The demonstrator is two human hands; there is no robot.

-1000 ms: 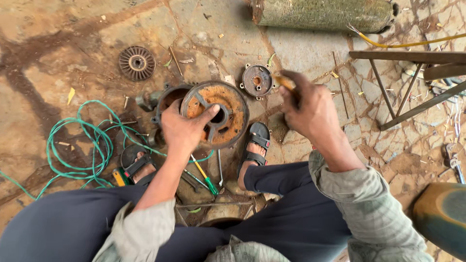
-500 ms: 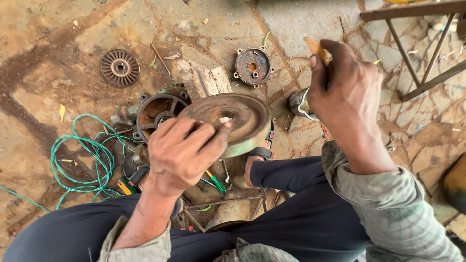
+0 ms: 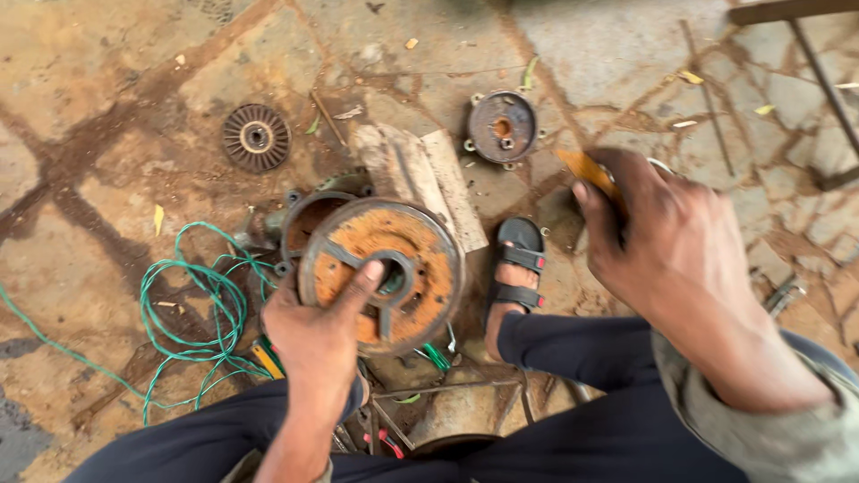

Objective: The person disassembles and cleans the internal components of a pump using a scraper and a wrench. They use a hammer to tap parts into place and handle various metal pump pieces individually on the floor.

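My left hand (image 3: 315,335) grips a round, rusty orange metal end cover (image 3: 383,273) by its lower left rim, thumb at the centre hole, its inner face tilted up toward me. My right hand (image 3: 667,241) is raised to the right of it, closed on a tool with a yellow-orange handle (image 3: 586,170); the tool's working end is hidden behind the hand. Just behind the cover sits a rusty round motor housing (image 3: 309,219) on the ground.
A second small end cover (image 3: 502,126) and a finned fan disc (image 3: 257,137) lie on the stone floor. A wooden block (image 3: 420,174) lies behind the cover. Green wire (image 3: 192,304) coils at left. My sandalled foot (image 3: 517,268) rests at centre. Metal frame legs (image 3: 810,54) stand at top right.
My left hand has turned the rusty cover from edge-on to face up. My right hand with the yellow-handled tool has lowered and drawn closer to me.
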